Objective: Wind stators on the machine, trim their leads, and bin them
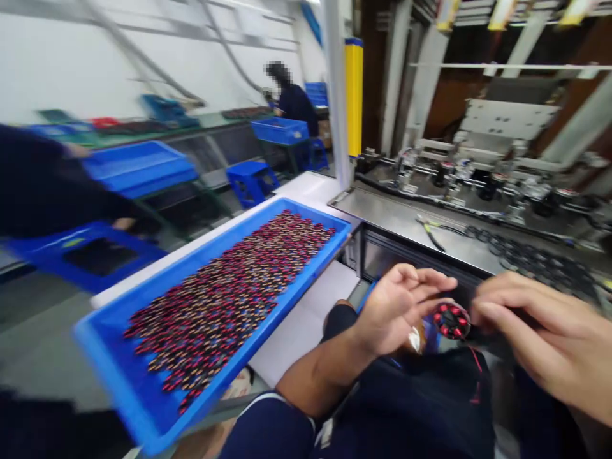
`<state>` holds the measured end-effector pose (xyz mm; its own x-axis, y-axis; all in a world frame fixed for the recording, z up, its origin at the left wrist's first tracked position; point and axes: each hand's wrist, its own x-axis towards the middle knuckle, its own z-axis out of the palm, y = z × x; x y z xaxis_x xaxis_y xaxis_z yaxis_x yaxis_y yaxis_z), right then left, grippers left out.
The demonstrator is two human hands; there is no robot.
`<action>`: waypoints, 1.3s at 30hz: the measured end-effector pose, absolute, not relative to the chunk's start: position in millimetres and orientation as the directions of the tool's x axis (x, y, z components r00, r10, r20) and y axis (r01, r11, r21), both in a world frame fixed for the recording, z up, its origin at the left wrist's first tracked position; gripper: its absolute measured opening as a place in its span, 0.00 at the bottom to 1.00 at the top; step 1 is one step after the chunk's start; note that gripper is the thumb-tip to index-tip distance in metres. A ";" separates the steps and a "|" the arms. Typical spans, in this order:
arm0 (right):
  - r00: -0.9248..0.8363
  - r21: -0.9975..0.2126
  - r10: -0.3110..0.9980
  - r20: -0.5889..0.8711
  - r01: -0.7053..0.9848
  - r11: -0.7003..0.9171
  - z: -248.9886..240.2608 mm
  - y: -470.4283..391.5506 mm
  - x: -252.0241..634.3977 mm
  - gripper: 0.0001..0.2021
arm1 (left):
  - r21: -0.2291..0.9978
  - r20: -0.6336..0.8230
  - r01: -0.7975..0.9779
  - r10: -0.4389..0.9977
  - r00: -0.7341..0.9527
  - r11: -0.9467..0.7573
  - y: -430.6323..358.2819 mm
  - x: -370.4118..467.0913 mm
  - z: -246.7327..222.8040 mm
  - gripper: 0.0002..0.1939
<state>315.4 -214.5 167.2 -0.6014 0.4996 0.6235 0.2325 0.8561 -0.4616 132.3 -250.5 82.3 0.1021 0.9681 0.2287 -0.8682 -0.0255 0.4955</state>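
Observation:
A small round motor stator (pixel 451 320) with red windings hangs between my two hands, above my lap. A thin red wire trails down from it. My right hand (pixel 535 325) is closed, its thumb and fingertips pinched at the stator's right edge; motion blurs the fingers a little. On the other side, my left hand (pixel 392 312) has its palm turned up and its fingers stretched and apart. Its fingertips come close to the stator's left edge; whether they touch cannot be made out. To the left, a long blue tray (pixel 282 306) carries many similar red-and-black wound stators (pixel 234 280).
Nippers (pixel 437 229) with yellow-green handles and a row of black rings (pixel 530 252) lie on the metal machine bench (pixel 382 210). Machine fixtures (pixel 492 178) stand behind. At the left are blue stools (pixel 251 182), a blue bin (pixel 143 162) and two other people (pixel 296 105).

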 end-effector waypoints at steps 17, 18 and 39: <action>-0.393 -0.551 0.557 0.731 0.140 0.822 145.0 -216.9 309.2 0.09 | 0.840 0.218 -0.502 0.975 -0.038 -0.208 -254.5 138.8 82.7 0.20; -0.359 -0.576 0.582 0.729 0.135 0.806 142.9 -218.6 307.7 0.09 | 0.845 0.242 -0.475 0.967 -0.074 -0.247 -253.9 139.4 81.5 0.18; -0.653 -0.801 0.757 -0.001 -0.452 -0.392 89.8 -232.8 286.0 0.24 | 0.821 0.460 -0.400 0.887 0.042 -0.407 -238.7 127.5 74.0 0.14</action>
